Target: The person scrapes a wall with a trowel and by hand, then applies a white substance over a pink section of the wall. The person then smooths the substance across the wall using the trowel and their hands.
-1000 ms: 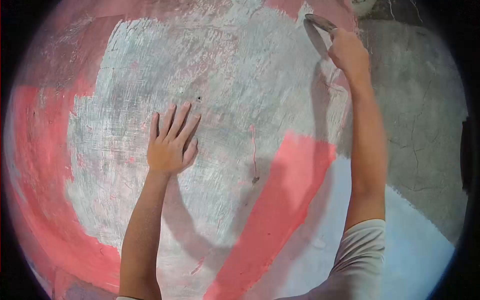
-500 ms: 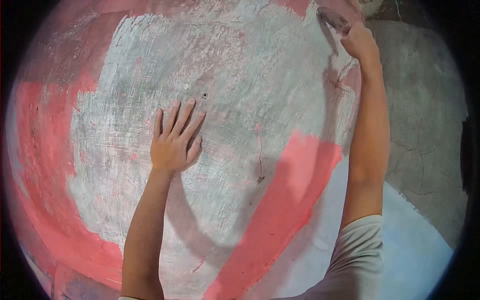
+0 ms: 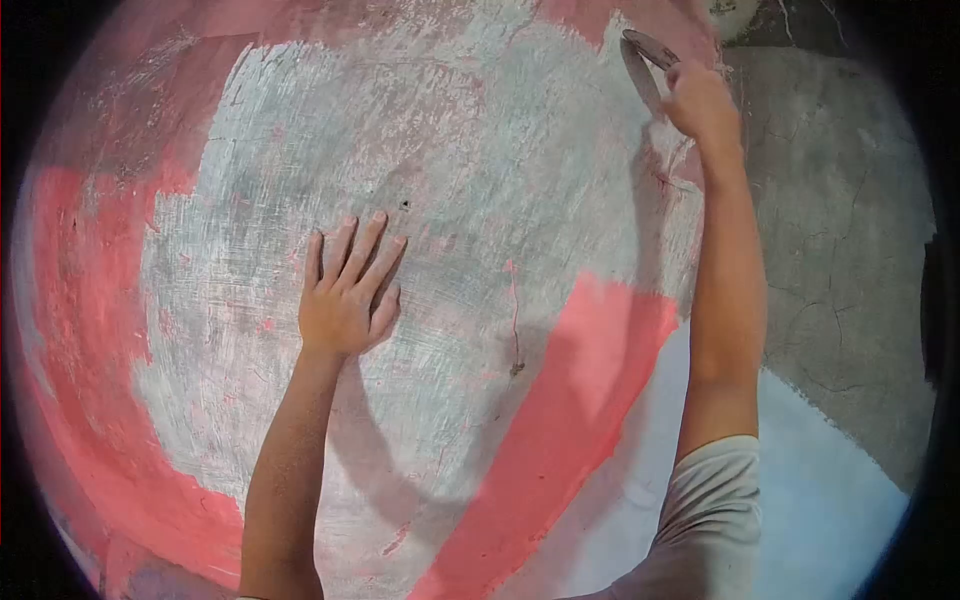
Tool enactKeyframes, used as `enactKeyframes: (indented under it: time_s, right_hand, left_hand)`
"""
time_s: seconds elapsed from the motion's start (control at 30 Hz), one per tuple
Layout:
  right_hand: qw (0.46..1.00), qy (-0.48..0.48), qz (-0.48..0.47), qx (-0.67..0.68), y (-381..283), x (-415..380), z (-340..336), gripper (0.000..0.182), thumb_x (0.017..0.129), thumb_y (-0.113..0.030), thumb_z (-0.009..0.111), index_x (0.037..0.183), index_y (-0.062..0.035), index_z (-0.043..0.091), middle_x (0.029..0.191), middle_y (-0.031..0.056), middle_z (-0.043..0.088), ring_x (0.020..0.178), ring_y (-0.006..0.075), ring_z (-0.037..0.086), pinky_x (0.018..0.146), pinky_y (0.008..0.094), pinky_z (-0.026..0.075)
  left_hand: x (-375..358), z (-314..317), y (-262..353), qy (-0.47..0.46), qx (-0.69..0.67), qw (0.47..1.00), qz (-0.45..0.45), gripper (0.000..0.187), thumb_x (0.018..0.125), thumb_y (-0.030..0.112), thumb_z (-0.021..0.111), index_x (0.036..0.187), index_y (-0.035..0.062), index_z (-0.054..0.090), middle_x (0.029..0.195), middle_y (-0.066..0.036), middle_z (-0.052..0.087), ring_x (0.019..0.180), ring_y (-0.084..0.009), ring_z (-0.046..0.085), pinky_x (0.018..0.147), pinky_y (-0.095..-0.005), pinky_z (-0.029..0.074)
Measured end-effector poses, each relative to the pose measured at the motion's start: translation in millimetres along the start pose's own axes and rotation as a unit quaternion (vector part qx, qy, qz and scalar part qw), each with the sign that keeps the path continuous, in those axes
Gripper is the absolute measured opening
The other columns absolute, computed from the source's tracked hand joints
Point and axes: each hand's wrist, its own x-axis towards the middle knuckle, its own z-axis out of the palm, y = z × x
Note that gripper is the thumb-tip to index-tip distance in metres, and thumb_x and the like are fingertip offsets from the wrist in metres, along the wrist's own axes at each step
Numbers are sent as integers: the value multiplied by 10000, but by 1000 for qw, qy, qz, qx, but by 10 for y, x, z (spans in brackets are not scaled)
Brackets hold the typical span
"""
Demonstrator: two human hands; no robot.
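Observation:
My left hand (image 3: 345, 290) lies flat on the scraped grey-white part of the wall (image 3: 450, 130), fingers apart and holding nothing. Higher up at the right, my right hand (image 3: 700, 103) is closed round a dark scraper (image 3: 650, 47), whose blade end points to the upper left near the edge of the scraped patch. Its handle is mostly hidden by my fingers. Whether the blade touches the wall is hard to tell. A shadow falls below the tool and along my right arm.
Red paint (image 3: 90, 300) curves down the left side, and a red band (image 3: 560, 440) runs diagonally at lower centre. Bare grey, cracked wall (image 3: 840, 220) lies right of my right arm, with a pale blue area (image 3: 820, 490) below. A small dark hole (image 3: 405, 204) sits above my left hand.
My right hand has moved a little left and down with the scraper. My left hand stays flat on the wall, and the view has shifted slightly.

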Motion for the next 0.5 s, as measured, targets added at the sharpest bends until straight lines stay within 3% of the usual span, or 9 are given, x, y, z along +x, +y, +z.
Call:
enactKeyframes:
  time_s: [0.1,0.23,0.27,0.37,0.5]
  right_hand:
    - [1000,-9,3,3,273,112,273,384,869,-155,636,1231,-66,730,1263,259,712,1199,444,672,994,540,544]
    - [997,-55,-59,-6,106,110,-15,397,873,-150,623,1241,-46,731,1250,263,720,1203,454,672,996,552,540]
    - [999,34,-38,-11,49,22,143,388,883,-170,637,1230,-25,732,1223,269,729,1184,463,682,994,552,539]
    - [999,39,-24,16,266,318,427,361,899,-181,639,1208,-20,734,1195,275,734,1156,466,691,998,555,536]
    - [997,-17,-74,12,198,231,133,340,931,-207,617,1192,-38,755,1185,277,738,1165,463,690,994,555,537]
  left_hand:
    - [7,-40,35,-17,-2,1000,-11,648,953,408,570,1588,292,514,1725,-18,370,1582,-311,339,1307,-597,163]
    - [4,-16,10,-19,3,1000,-7,641,960,418,552,1588,296,521,1726,-23,372,1590,-312,325,1308,-598,148]
    - [6,-23,18,-18,5,1000,-7,633,960,416,559,1581,296,532,1723,-26,378,1592,-310,324,1306,-598,147]
    - [-5,-38,29,-8,-10,1000,-10,633,955,399,566,1578,292,536,1722,-28,381,1590,-315,329,1304,-602,149]
    - [-51,-32,0,-11,-9,1000,-9,634,959,381,562,1585,283,530,1720,-31,384,1594,-314,321,1308,-594,145]
